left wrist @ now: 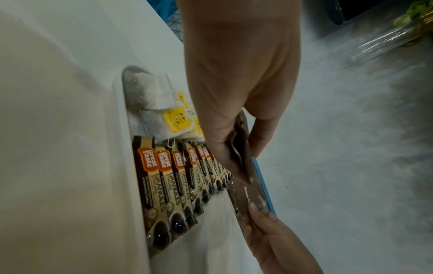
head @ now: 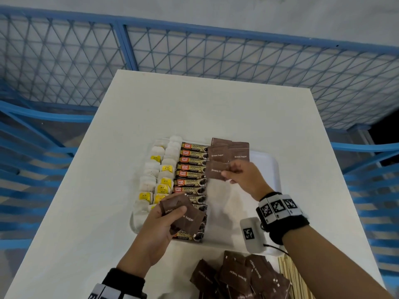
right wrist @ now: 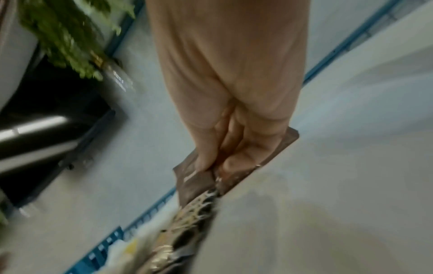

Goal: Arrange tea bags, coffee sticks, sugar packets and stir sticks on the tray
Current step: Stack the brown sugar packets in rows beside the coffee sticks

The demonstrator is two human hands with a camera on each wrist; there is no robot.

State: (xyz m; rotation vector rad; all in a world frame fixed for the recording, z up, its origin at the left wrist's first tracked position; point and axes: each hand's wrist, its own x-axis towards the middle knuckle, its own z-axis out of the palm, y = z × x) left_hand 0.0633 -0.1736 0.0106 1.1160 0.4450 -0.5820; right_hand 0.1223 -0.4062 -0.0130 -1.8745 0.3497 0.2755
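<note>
Sugar step in hand. One packet [head: 216, 170] is pinched by the right hand [head: 244, 176] at frame centre, over the tray [head: 266, 160], below packets already laid. A spare stack [head: 183, 214] is gripped by the left hand [head: 157, 229], lower centre. Next move, judged: packet set down beside the coffee sticks [head: 191, 175], in line.

White table [head: 112, 147], white tray [head: 267, 167] on it, loose brown sugar packets [head: 237, 275] and wooden stir sticks [head: 287, 275] near its front edge

- Head view: even, dim overhead light, soft shadows, wide-angle bowing at the edges.
- Right wrist view: heavily motion-blurred.
- Left wrist view: dim, smeared right side.
</note>
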